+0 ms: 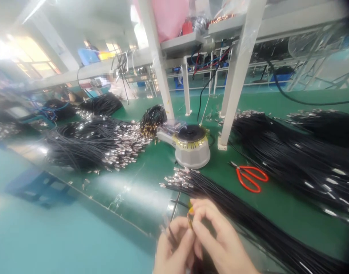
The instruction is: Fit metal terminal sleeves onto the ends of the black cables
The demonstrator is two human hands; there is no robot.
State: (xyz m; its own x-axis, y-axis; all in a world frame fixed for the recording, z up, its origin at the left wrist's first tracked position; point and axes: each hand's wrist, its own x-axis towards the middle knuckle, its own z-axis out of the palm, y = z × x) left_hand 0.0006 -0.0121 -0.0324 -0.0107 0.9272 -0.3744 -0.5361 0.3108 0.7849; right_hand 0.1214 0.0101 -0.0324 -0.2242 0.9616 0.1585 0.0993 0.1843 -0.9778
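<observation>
My left hand (174, 247) and my right hand (217, 239) meet at the bottom middle, fingers pinched together. Between them runs a thin black cable (174, 207) with a bit of yellow tape (190, 217) at the fingertips. My left fingers pinch the cable; my right fingers pinch the yellow tape on it. Just beyond them lies a long bundle of black cables with metal ends (208, 190) on the green table (151, 167). A white tape dispenser (191, 146) with a yellow-edged roll stands behind the bundle.
Red-handled scissors (251, 178) lie right of the dispenser. Large heaps of black cables sit at the left (94, 142) and right (300, 152). White frame posts (234, 83) rise from the table. The table's front edge runs diagonally at the left, with floor below.
</observation>
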